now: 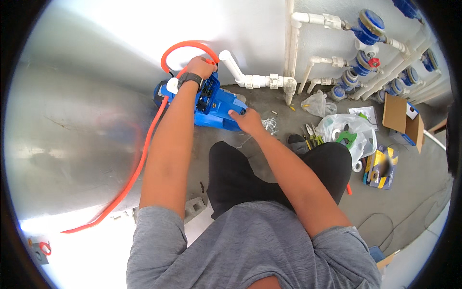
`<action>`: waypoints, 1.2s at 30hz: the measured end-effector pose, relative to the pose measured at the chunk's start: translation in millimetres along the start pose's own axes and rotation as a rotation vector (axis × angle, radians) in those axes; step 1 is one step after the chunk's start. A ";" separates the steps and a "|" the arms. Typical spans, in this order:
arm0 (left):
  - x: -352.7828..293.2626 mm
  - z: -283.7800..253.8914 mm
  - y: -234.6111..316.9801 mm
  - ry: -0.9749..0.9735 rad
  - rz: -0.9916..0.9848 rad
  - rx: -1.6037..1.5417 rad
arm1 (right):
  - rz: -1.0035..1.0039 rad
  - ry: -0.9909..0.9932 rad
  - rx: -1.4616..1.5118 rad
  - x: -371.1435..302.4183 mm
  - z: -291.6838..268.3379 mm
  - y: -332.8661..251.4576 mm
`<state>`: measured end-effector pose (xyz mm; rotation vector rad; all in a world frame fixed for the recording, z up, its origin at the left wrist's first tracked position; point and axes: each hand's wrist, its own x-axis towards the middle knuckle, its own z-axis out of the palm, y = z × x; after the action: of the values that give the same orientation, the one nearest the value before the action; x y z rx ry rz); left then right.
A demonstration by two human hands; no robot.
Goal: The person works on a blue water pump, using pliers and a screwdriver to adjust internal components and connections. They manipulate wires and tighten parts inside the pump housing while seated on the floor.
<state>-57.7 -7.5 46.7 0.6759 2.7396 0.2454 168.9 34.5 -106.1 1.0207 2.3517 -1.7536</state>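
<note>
Both hands (201,66) on blue pump (219,103)

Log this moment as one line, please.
left hand: grips orange cable above blue pump | right hand: rests on pump's side | white pipe: behind

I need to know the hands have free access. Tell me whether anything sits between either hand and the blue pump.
Nothing visible does. The left hand grips the orange cable at the top of the blue pump, and the right hand rests directly on its near casing.
</note>
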 end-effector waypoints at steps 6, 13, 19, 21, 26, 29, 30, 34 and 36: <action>7.4 15.0 -11.8 0.131 0.048 -0.065 | 0.096 0.127 0.119 7.8 19.6 6.6; 9.8 23.5 -19.6 0.251 0.119 -0.133 | 0.085 0.237 0.008 2.8 35.8 1.2; -0.5 23.9 -8.7 0.182 0.044 0.011 | 0.044 0.317 -0.039 0.6 37.1 1.3; 0.6 24.7 -4.8 0.254 0.092 -0.013 | 0.025 0.308 -0.024 1.0 35.9 1.9; -0.8 20.7 -6.5 0.142 0.052 -0.070 | 0.003 0.316 -0.001 0.3 35.8 3.7; -4.5 20.7 -7.9 0.201 0.000 -0.018 | 0.004 0.316 -0.029 1.5 37.5 4.4; -4.5 20.5 -7.7 0.225 0.016 -0.067 | 0.009 0.302 -0.035 2.1 38.2 4.7; 0.5 18.1 -4.7 0.193 0.029 -0.229 | 0.015 0.307 -0.057 4.2 39.8 5.3; -0.9 17.7 -6.0 0.152 0.010 -0.173 | 0.021 0.310 -0.062 3.8 39.9 4.6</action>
<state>-53.5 -11.5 28.9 0.6484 2.8150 0.5509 154.6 2.4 -125.9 1.3909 2.5369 -1.6047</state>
